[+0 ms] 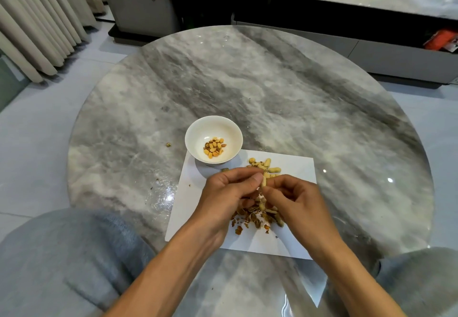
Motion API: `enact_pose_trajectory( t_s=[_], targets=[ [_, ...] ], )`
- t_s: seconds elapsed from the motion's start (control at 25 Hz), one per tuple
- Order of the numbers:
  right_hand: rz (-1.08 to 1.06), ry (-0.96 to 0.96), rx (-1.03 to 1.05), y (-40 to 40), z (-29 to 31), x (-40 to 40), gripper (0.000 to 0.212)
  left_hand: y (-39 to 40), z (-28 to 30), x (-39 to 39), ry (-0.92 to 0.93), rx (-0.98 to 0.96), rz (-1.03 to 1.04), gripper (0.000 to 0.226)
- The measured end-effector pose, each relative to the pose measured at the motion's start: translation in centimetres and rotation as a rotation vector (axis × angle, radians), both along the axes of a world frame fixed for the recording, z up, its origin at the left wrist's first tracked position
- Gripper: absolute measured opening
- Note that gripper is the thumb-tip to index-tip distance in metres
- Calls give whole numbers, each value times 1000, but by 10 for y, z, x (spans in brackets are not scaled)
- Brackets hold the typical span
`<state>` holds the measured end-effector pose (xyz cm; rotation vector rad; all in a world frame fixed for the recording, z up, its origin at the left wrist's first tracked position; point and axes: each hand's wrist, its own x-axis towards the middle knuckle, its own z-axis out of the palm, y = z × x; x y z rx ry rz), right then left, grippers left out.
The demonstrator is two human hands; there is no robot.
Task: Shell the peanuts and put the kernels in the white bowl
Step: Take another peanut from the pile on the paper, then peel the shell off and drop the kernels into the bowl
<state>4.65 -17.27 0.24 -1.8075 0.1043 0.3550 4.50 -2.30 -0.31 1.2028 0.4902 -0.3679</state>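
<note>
A peanut in its pale shell (264, 181) is pinched between both hands above a white paper sheet (292, 170). My left hand (226, 194) holds it with thumb and fingertips from the left; my right hand (295, 200) grips it from the right with curled fingers. Beyond the hands lie a few whole peanuts (269, 165). Under the hands sits a heap of broken brown shells (255, 217). The white bowl (198, 130) stands at the sheet's far left corner, with several golden kernels (214, 147) inside.
The round grey marble table (285, 93) carries small shell crumbs (168, 145) left of the bowl. My knees in grey trousers (62, 254) press close to the near edge. A low cabinet (371, 51) and curtains (37, 19) stand beyond.
</note>
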Motion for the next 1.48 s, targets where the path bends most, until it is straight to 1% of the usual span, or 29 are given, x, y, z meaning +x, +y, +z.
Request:
enact_pose_trajectory(
  t_s=[0.16, 0.24, 0.32, 0.44, 0.6, 0.68, 0.76, 0.84, 0.92, 1.12, 1.24, 1.4, 1.48],
  targets=[
    [-21, -72, 91, 3, 0, -5, 9, 1, -2, 0, -39, -44, 29, 12],
    [-20, -108, 152, 6, -1, -4, 18, 3, -2, 1, -56, -64, 41, 12],
    [-23, -114, 202, 6, 0, -2, 20, 4, -1, 2, -81, -52, 40, 9],
    [-78, -27, 274, 6, 0, 1, 18, 4, -1, 2, -124, 13, 20, 9],
    [-128, 182, 415, 9, -6, 3, 22, 4, 0, 3, -154, 86, -19, 8],
    [-150, 221, 416, 9, -7, 3, 19, 4, -1, 2, -159, 113, -33, 9],
    [-176, 197, 420, 9, -8, 3, 17, 2, -2, 2, -148, 93, -41, 12],
    [-197, 151, 457, 10, -8, 2, 18, -2, -4, -1, -161, 52, -76, 30],
    [-224, 102, 465, 12, -8, 1, 19, -5, -5, -4, -216, 53, -108, 38],
    [-268, 36, 440, 16, -10, -3, 24, -7, -6, -6, -341, 66, -67, 32],
    [-280, 28, 450, 19, -8, -3, 24, -8, -6, -6, -356, 81, -54, 34],
    [-299, 101, 462, 21, -10, -1, 23, -9, -4, -5, -310, 76, -63, 22],
    [-286, 123, 445, 17, -10, 1, 24, -8, -4, -4, -329, 121, -57, 24]
  ],
)
